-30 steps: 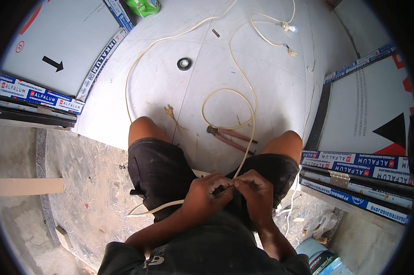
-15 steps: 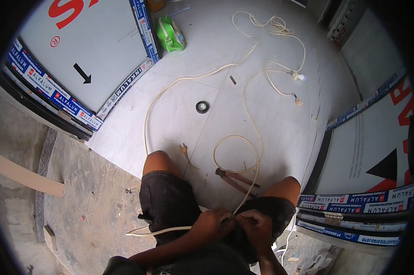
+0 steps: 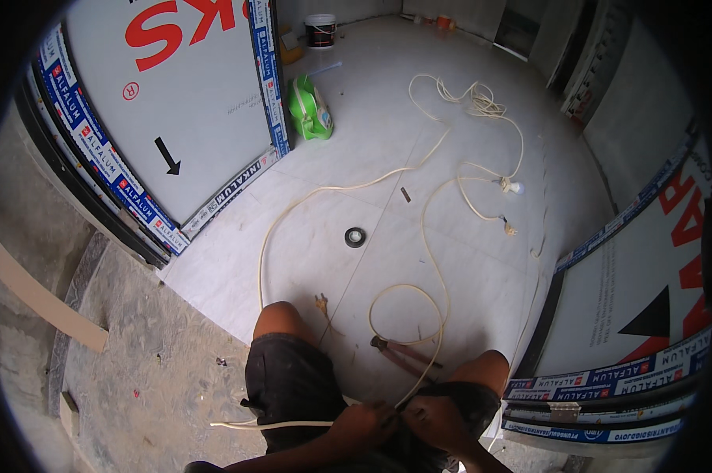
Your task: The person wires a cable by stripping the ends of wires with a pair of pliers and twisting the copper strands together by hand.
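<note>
Pale tiled floor (image 3: pixel 316 260) between two panels (image 3: pixel 182 87), rough concrete (image 3: pixel 190 378) at lower left; cream cable (image 3: pixel 447 276), looped on the tiles, crosses the pincers (image 3: pixel 407 359) to the lap, where the left grip (image 3: pixel 369 426) is closed on it; right grip (image 3: pixel 433 422) beside it, too shadowed to tell whether closed; forearms cut off below, cable tip hidden

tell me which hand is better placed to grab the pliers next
Likely the right hand: the handles of the pliers end nearer it than the left hand. Both hands are at the cable, though, so it may need freeing first.
</note>
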Motion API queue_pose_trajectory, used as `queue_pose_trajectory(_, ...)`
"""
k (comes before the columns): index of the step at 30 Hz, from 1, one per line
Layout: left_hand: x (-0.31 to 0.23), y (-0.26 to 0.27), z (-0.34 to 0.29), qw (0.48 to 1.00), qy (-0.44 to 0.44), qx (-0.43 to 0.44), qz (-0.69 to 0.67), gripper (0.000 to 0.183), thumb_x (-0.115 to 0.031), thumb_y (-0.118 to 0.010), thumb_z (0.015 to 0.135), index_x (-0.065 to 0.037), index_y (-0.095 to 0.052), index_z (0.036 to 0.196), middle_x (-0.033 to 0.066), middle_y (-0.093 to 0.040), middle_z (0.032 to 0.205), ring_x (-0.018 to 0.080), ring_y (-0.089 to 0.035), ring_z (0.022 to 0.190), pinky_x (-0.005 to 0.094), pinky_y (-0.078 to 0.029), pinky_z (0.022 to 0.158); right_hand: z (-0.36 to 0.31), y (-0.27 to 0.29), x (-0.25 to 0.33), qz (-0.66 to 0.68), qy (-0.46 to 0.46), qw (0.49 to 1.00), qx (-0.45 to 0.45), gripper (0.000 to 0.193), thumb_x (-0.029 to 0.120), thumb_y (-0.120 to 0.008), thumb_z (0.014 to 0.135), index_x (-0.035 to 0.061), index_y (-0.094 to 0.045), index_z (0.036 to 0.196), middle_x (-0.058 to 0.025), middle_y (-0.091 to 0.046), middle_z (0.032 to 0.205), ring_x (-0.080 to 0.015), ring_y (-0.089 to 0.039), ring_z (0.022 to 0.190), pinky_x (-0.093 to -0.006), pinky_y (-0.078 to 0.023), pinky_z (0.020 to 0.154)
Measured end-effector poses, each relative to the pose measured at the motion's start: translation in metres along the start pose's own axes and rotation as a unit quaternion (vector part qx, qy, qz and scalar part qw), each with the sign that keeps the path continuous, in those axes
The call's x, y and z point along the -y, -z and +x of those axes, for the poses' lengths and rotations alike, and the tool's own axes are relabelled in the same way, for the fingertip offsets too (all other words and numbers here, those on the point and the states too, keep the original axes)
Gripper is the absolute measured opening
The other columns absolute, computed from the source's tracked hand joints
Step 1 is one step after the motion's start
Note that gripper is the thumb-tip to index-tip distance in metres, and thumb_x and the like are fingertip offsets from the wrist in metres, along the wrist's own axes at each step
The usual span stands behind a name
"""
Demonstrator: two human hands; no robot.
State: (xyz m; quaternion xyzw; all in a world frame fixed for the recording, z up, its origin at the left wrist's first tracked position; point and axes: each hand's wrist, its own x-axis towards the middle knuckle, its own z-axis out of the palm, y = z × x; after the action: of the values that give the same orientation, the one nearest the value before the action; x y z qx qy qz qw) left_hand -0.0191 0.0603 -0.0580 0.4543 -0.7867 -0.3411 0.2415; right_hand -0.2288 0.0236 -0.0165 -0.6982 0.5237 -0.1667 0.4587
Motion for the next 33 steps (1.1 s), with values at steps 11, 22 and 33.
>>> queue_pose_trajectory(11, -0.009, -0.005, -0.009, 1.000, 0.006, -0.011, -0.010, 0.022, -0.025, -0.068, 0.091, -0.005, -0.060, 0.096, 0.0142, -0.065, 0.086, 0.0353, -0.070, 0.069, 0.0464, -0.058, 0.060, 0.007, 0.012, 0.008, -0.061, 0.024, 0.994, 0.083, 0.027, 0.030, -0.071, 0.086, 0.0030, -0.071, 0.086, -0.0195, -0.071, 0.078, -0.0356, -0.073, 0.075, -0.0432, -0.056, 0.068)
queue_pose_trajectory(22, -0.005, 0.059, 0.017, 0.981, 0.106, -0.135, -0.094, 0.011, -0.010, -0.075, 0.085, -0.001, -0.073, 0.089, 0.0155, -0.071, 0.081, 0.0291, -0.072, 0.071, 0.0364, -0.055, 0.065, 0.114, 0.008, -0.062, -0.057, 0.047, 0.995, -0.062, 0.025, 0.018, -0.082, 0.087, -0.0032, -0.070, 0.091, -0.0140, -0.069, 0.072, -0.0216, -0.070, 0.078, -0.0338, -0.055, 0.079)
queue_pose_trajectory(33, -0.008, 0.042, -0.014, 0.976, 0.139, -0.153, -0.061, 0.008, -0.006, -0.076, 0.084, 0.000, -0.072, 0.087, 0.0144, -0.071, 0.080, 0.0276, -0.072, 0.066, 0.0343, -0.055, 0.061, 0.150, -0.061, -0.151, -0.401, 0.101, 0.910, -0.016, 0.055, 0.016, -0.081, 0.077, 0.0162, -0.068, 0.131, -0.0151, -0.059, 0.122, -0.0352, -0.057, 0.111, -0.0450, -0.050, 0.098)
